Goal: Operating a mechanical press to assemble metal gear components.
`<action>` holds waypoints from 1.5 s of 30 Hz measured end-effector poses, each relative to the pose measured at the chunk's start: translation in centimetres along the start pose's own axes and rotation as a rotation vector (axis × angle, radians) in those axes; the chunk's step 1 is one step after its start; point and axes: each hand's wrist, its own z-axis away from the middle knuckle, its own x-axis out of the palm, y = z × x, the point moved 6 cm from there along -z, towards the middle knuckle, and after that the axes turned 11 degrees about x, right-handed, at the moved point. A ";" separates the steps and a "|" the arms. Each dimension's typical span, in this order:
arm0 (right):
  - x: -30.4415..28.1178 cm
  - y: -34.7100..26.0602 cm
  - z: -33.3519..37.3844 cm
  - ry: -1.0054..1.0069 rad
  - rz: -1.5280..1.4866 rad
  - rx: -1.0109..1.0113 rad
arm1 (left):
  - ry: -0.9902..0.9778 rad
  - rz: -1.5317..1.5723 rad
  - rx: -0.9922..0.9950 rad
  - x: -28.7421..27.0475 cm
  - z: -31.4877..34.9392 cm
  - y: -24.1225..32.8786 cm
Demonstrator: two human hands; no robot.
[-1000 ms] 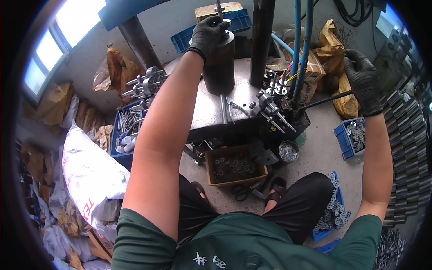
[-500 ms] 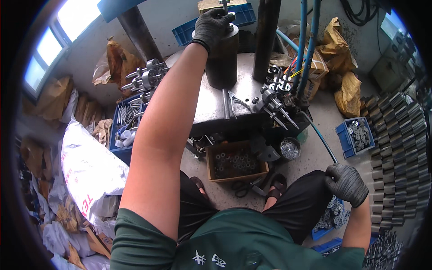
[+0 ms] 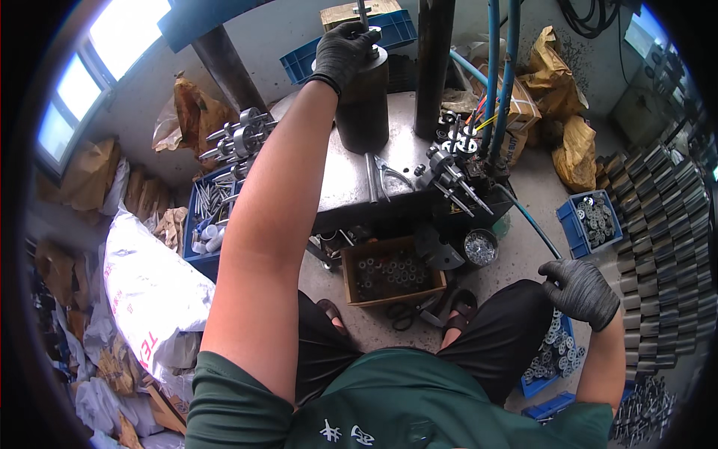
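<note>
My left hand (image 3: 341,57), in a dark grey glove, reaches far forward with its fingers closed round a metal shaft part (image 3: 374,34) on top of a thick dark cylinder (image 3: 362,112). The glove hides much of that part. The cylinder stands on a steel press table (image 3: 340,191). At the right, my gloved right hand (image 3: 582,292) is curled at the near end of a thin blue-and-dark lever (image 3: 529,221), its palm side hidden. A short steel bar (image 3: 371,178) and pliers (image 3: 392,178) lie in front of the cylinder. Shafts with round discs (image 3: 451,173) lie on the right side.
Dark press columns (image 3: 434,67) and blue hoses (image 3: 492,82) rise behind the table. Below are a box of rings (image 3: 393,299) and scissors (image 3: 404,318). Left are a blue crate of pins (image 3: 196,258) and a white sack (image 3: 149,284); right, stacked metal tubes (image 3: 651,247) and a blue bin (image 3: 574,232).
My right hand has shifted slightly right and up, with its fingers looser at the lever end. My left hand stays on the shaft part; the view has shifted slightly.
</note>
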 end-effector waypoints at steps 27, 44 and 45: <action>-20.8 -0.1 -15.8 0.990 -0.173 0.002 | -0.119 0.036 -0.006 0.0 -1.7 -2.4; -16.5 -2.6 -8.1 1.076 -0.047 -0.091 | -0.246 0.302 0.002 3.9 28.1 5.8; -15.2 -2.7 -6.5 1.075 -0.064 -0.155 | -0.229 0.430 -0.028 3.9 30.1 8.1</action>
